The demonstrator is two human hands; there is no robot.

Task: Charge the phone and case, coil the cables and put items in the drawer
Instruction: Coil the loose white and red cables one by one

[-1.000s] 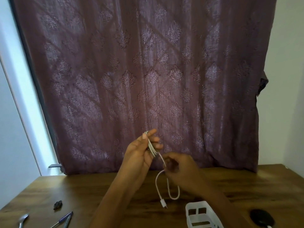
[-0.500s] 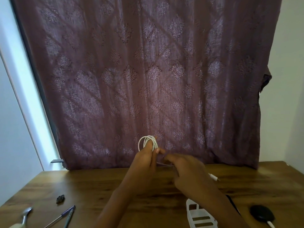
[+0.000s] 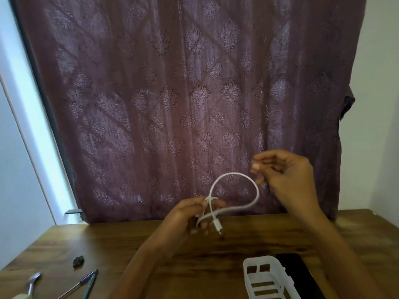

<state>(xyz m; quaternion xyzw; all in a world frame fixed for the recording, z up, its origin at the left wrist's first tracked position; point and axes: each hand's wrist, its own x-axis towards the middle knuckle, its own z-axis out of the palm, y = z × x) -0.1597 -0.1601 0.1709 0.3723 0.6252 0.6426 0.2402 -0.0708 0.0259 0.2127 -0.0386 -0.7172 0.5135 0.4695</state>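
Note:
My left hand (image 3: 190, 214) is shut on a white charging cable (image 3: 235, 174) above the wooden table (image 3: 226, 247). The cable rises from that hand in one wide loop and comes back to it. Its plug end hangs just below my fingers. To the right of the loop and higher is my right hand (image 3: 287, 175), fingers loosely curled and blurred. Its fingertips are at the loop's upper right edge; contact is unclear. A black phone (image 3: 299, 275) lies flat at the bottom right, partly behind my right forearm.
A white slotted plastic basket (image 3: 264, 279) stands left of the phone. At the table's left lie a small dark object (image 3: 78, 261), two pens (image 3: 86, 282) and a spoon (image 3: 32, 281). A maroon patterned curtain (image 3: 194, 93) hangs behind the table.
My right hand has lifted up and to the right, away from my left hand. The small tight coil has become one wide loop, and the plug end now hangs below my left hand.

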